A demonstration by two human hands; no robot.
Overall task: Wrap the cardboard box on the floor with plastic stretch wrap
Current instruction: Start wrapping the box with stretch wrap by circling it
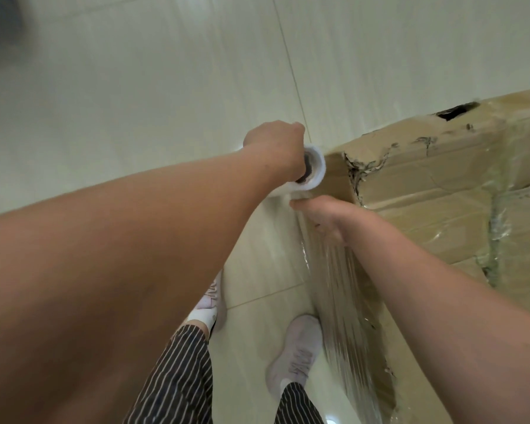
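head: left hand [273, 145] grips cylindrical wrap roll [318, 168] beside torn cardboard box [426, 185].

No lettering can be read (not even on the cardboard box [441, 191]).

Torn cardboard box [441, 191] on floor, stretch wrap [340, 289] sheeting its side.

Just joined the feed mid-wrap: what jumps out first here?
The left hand grips the white roll at centre, at the corner of the torn box on the right. Film runs taut from the roll down along the box's near side, with the right hand against it just below the roll.
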